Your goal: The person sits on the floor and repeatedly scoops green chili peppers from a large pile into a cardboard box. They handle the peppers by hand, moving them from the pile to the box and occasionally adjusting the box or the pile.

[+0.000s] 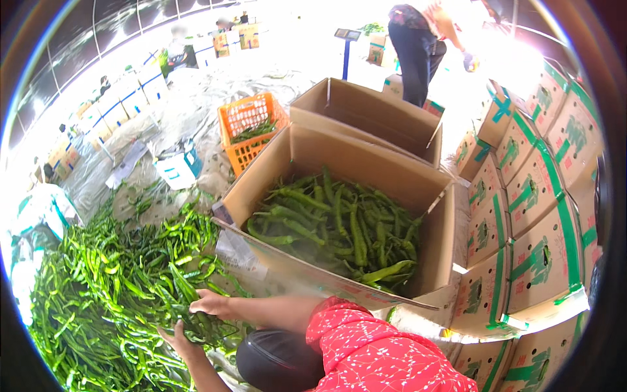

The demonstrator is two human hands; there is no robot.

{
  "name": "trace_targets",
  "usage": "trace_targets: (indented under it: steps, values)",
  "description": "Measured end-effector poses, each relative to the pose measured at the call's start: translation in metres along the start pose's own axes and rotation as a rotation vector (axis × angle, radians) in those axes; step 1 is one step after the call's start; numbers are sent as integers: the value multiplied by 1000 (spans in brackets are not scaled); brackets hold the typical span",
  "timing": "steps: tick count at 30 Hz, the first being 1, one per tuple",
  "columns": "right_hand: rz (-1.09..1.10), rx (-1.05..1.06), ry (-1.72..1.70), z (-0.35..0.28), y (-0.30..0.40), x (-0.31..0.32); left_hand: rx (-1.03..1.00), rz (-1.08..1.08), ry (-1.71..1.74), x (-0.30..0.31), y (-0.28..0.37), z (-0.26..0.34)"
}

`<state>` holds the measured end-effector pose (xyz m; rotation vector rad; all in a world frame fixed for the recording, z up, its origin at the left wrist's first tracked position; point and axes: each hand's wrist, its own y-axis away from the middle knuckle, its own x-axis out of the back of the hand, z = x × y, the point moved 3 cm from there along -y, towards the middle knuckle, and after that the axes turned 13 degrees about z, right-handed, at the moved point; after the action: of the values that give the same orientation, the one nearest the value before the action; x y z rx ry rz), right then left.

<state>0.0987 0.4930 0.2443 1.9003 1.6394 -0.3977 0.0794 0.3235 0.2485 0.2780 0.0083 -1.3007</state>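
Observation:
A broad heap of long green peppers (112, 274) covers the ground to my left. At its near right edge, my right hand (213, 303) has its fingers around a bunch of green peppers (182, 284). Just below, my left hand (180, 339) is at the heap with thumb and fingers apart, beside the lower end of that bunch. Whether it bears any peppers is hidden. An open cardboard box (372, 156) stands in front of me, partly filled with green peppers (338, 220). My right forearm passes along the box's near side.
Behind the box stand another open carton (372, 112) and orange plastic crates (250, 152) with some peppers. A small white and teal box (179, 166) lies left of them. Taped cartons (529, 240) are stacked at right. A person (416, 49) bends near a blue-posted scale (347, 54).

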Motion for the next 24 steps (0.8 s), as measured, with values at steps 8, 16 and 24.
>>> trace_targets:
  steps: [8,16,24]
  values:
    - [218,70,163,-78,48,-3,-644,-40,-306,-88,66,66]
    - [-41,277,260,-177,94,-54,-587,-232,37,-118,98,132]
    - [-158,328,893,-313,181,-39,-98,-581,107,-193,188,160]
